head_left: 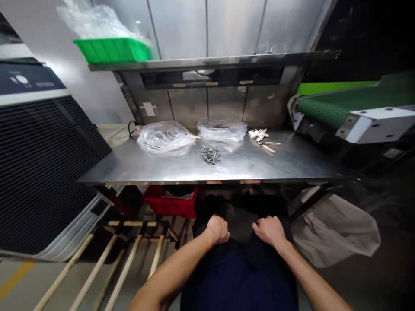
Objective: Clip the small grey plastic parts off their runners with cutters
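My left hand (218, 230) and my right hand (268, 231) rest on my dark trousers (240, 276), below the front edge of a stainless steel table (207, 172), with fingers curled and nothing visible in them. On the table, well beyond both hands, lie a clear plastic bag (164, 137) with dark metal parts inside and a second clear bag (222, 130). A small heap of dark metal fasteners (211, 154) sits in front of them. Wooden-handled pliers (267, 147) and a white glove (258, 134) lie to the right.
A green tray (112, 50) and crumpled plastic sit on a steel shelf (207, 62) above the table. A green conveyor belt (320, 110) stands to the right, a red crate (171, 205) under the table, and long wooden sticks (123, 255) lower left. A pale sack (333, 231) hangs right.
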Action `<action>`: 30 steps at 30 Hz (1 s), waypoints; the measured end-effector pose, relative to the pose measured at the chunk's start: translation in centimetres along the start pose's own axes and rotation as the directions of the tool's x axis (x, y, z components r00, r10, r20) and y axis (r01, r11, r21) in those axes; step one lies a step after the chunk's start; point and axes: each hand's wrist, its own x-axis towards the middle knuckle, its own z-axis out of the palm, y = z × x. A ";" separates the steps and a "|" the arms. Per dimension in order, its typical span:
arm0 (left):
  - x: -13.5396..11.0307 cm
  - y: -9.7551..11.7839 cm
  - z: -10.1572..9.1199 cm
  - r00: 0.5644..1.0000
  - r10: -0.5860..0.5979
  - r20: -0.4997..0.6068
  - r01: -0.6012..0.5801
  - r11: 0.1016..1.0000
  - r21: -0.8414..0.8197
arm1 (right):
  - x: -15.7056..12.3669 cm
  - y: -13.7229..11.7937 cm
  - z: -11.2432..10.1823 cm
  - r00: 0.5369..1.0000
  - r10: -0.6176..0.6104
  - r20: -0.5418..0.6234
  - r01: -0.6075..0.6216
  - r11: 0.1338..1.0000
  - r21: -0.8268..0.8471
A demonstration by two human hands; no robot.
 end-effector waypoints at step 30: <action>-3.7 7.3 1.6 0.957 0.218 -0.191 -0.193 0.971 0.141 | 2.5 -2.4 2.6 0.978 -0.141 0.152 0.113 0.978 0.176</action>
